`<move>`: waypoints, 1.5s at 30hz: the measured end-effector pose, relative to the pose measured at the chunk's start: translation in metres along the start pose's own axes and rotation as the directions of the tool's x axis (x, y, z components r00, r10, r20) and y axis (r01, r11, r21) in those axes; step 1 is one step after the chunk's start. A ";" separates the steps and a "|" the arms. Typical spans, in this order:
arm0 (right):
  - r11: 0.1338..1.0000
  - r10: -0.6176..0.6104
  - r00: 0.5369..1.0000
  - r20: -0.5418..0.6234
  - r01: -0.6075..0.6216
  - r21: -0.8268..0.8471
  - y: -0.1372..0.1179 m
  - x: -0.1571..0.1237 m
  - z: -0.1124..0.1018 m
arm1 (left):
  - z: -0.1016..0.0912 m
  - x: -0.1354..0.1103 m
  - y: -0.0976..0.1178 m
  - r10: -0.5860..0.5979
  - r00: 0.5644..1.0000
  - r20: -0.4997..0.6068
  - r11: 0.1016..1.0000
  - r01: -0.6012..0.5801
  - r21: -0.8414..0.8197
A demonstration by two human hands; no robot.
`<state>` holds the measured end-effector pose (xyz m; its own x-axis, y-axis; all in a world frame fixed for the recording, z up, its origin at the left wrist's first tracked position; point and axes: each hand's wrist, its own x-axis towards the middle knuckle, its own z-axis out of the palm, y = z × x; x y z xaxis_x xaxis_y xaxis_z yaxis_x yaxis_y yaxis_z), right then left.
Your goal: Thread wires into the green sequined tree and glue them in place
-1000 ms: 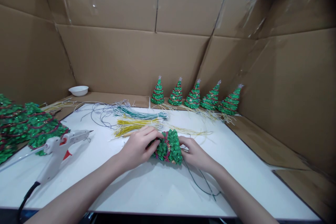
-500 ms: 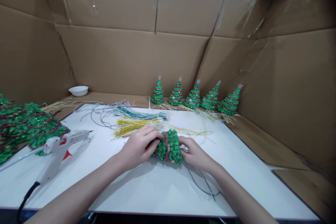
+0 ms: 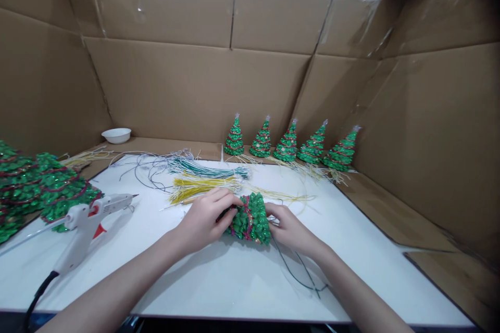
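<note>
A small green tinsel Christmas tree (image 3: 253, 221) with red garland lies on its side over the white table, its base towards the right. My left hand (image 3: 214, 213) is closed around its upper part, thumb in front and fingers over the top. My right hand (image 3: 287, 226) is at the base, fingers curled and fingertips partly hidden by the tree's rim. Thin dark green wire (image 3: 291, 270) trails from between these fingers down to the table, its ends crossing near my right forearm.
A white glue gun (image 3: 84, 223) stands at left beside larger tinsel trees (image 3: 58, 187). Bundles of yellow wire (image 3: 191, 189) and green wire (image 3: 207, 168) lie beyond my hands. Several small trees (image 3: 262, 138) line the back, near a white bowl (image 3: 117, 136). Cardboard walls (image 3: 187, 88) enclose the table.
</note>
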<state>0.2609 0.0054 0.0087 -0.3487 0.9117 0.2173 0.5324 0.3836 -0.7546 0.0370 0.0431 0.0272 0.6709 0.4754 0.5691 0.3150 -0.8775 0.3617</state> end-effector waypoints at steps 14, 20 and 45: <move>1.000 0.010 1.000 0.007 -0.010 0.003 -0.003 -0.001 -0.001 | 0.000 0.000 0.000 0.011 1.000 -0.001 1.000 -0.011 -0.001; 1.000 0.007 1.000 0.008 -0.007 0.004 -0.003 -0.001 -0.001 | 0.000 0.000 0.000 0.013 1.000 -0.004 1.000 -0.013 0.000; 0.999 -0.005 1.000 0.008 0.006 -0.035 -0.004 0.000 -0.002 | 0.000 -0.002 -0.001 0.015 1.000 -0.014 1.000 -0.015 -0.017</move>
<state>0.2599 0.0036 0.0129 -0.3574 0.9085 0.2166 0.5569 0.3935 -0.7315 0.0358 0.0432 0.0255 0.6664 0.4633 0.5842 0.2935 -0.8833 0.3657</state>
